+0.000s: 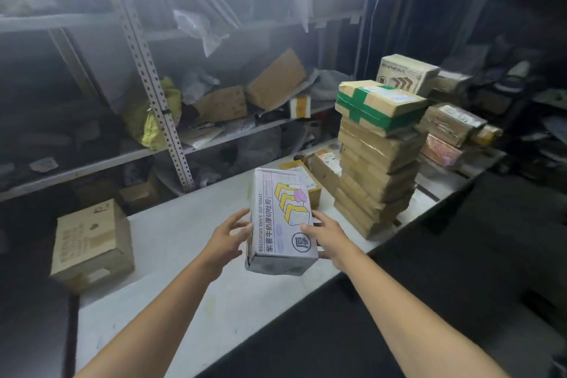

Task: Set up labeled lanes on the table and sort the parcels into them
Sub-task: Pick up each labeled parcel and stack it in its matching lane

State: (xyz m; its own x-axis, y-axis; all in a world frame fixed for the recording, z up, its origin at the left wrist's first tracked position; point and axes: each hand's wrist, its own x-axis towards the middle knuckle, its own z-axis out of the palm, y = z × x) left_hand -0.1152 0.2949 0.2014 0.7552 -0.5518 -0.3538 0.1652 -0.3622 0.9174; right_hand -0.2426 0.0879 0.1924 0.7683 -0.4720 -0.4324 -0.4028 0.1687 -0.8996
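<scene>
— Where's the toast box?

— Between the two hands, over the white table, near its front edge. The printed face is turned up and it runs lengthwise away from the person. I cannot tell whether its far end touches the tabletop.

— How does the left hand sit on it?

— Spread wide, with its fingers fairly straight. The tips press against the box's left side and don't curl round it.

— And the right hand?

— It grips the right edge. The thumb lies on the printed face, and a finger shows below the box's lower right corner, so the edge is pinched between them.

— What's nearby?

— Two small brown parcels lie on the table just behind the box. To the right stands a tall stack of brown parcels, with a green-taped parcel on top, well apart from the hands. A cardboard box sits at the table's left end. Metal shelving, cluttered with packages, runs behind.
</scene>
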